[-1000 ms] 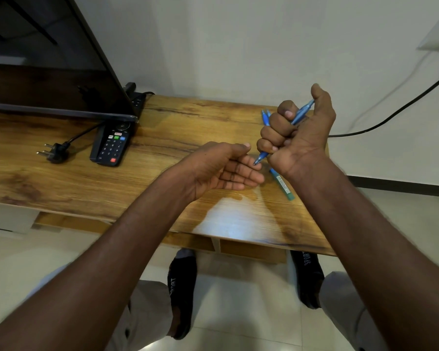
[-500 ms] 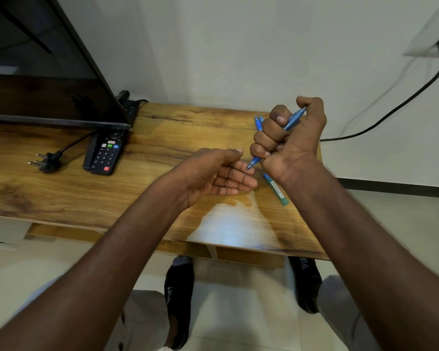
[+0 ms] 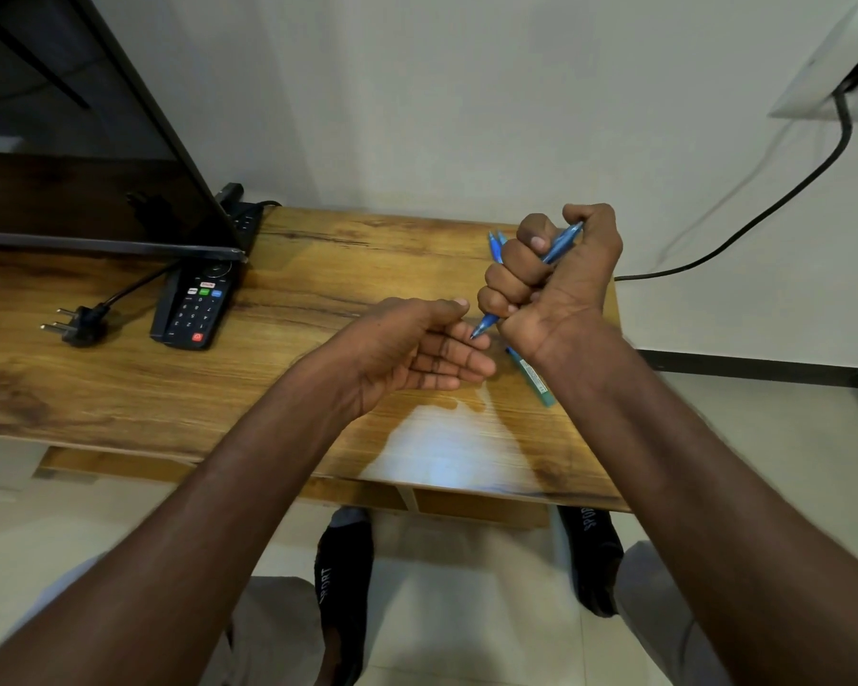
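Now my right grip point(image 3: 560, 284) is clamping the blue pen point(image 3: 563, 243), tip pointing toward seven o'clock at my left grip point(image 3: 412, 349), fingers lying relaxed and apart.

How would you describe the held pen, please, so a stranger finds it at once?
Over the right end of the wooden table, the right hand makes a fist. The blue pen runs through that fist, tip down toward the left hand; unlike the teal pen beneath, it is off the table.

Blue pen point(image 3: 558, 246), teal pen point(image 3: 536, 381) beside it, black remote point(image 3: 193, 304) with red, green, blue buttons, streaky brown woodgrain tabletop point(image 3: 169, 388).
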A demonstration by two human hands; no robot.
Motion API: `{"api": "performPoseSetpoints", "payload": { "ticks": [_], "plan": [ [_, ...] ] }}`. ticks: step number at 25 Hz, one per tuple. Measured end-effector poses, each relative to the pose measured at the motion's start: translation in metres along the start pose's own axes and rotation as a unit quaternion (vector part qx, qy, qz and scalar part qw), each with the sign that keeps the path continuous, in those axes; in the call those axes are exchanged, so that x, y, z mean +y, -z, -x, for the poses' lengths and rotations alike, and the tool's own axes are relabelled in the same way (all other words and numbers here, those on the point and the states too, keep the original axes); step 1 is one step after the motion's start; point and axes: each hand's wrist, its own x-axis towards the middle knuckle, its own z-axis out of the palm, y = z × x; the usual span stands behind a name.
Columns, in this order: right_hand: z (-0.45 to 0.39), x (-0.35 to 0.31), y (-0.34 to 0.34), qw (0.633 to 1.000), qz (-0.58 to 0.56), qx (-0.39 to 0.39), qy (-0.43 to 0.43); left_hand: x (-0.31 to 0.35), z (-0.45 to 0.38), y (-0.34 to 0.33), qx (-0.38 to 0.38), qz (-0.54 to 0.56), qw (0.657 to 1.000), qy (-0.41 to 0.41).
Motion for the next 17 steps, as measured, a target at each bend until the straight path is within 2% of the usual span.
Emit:
{"api": "performPoseSetpoints", "payload": {
  "ticks": [4, 17],
  "plan": [
    [0.0009, 0.0, 0.0002, 1.0, 0.005, -0.015, -0.008, -0.0008, -0.0004, 0.0011, -0.008, -0.005, 1.0, 0.001],
    [-0.0029, 0.0, 0.0024, 1.0, -0.004, 0.02, -0.009, -0.0007, -0.0001, 0.0011, -0.01, -0.014, 1.0, -0.001]
  ]
}}
